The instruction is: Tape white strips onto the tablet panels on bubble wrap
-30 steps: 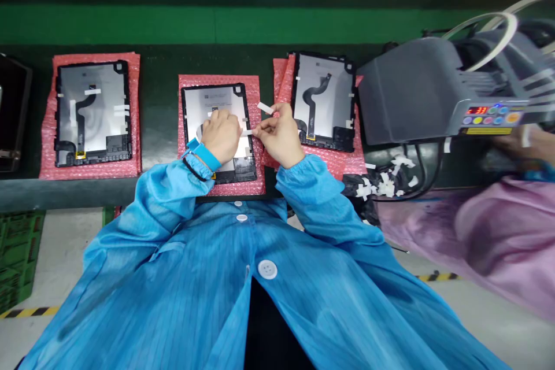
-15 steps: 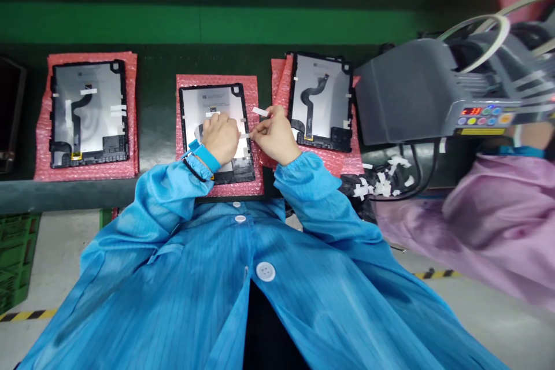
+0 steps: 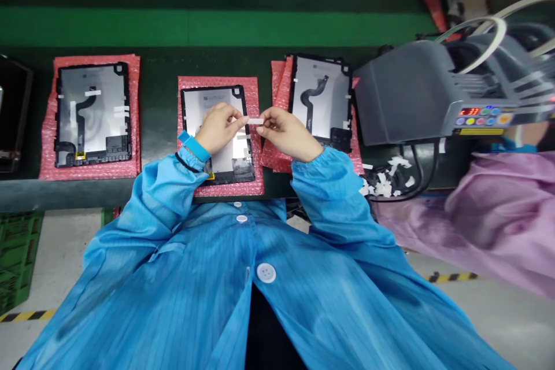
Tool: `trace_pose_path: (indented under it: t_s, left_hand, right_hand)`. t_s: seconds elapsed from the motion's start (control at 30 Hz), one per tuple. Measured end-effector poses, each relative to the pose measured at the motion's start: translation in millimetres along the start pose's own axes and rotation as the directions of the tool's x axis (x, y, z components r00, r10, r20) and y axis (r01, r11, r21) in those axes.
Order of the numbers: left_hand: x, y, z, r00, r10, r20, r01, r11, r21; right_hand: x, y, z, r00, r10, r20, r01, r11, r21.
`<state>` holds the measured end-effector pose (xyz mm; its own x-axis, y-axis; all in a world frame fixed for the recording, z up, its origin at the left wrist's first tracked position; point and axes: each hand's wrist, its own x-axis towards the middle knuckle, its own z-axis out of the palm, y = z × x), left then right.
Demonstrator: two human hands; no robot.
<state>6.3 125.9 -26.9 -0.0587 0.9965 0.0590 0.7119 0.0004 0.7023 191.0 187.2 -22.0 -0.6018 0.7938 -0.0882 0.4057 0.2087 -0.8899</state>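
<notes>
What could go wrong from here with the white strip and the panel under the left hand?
The white strip, pinched between the left hand and right hand, could fold or, if adhesive, stick to itself. The left hand is over the middle panel, so the blue wristband might brush its surface. The right sleeve reaches close to the white scraps, which could cling to it.

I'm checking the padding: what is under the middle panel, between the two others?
Red bubble wrap shows past the top, right and bottom edges of the middle panel. What lies directly beneath the panel is covered.
</notes>
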Motion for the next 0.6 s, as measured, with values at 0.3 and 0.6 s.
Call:
trace_pose_path:
  t_s: [0.3,0.6]
  left_hand:
    - [2,0,-2.0,0.998,-0.018,0.060,0.023,0.996,-0.082]
    - [5,0,3.9,0.994,-0.095,0.061,0.088,0.990,0.115]
  right_hand:
    - [2,-3,1,0.994,0.081,-0.075,-0.079,0.996,0.028]
    - [20,16,20,0.990,-0.108,-0.093,0.079,0.960,-0.269]
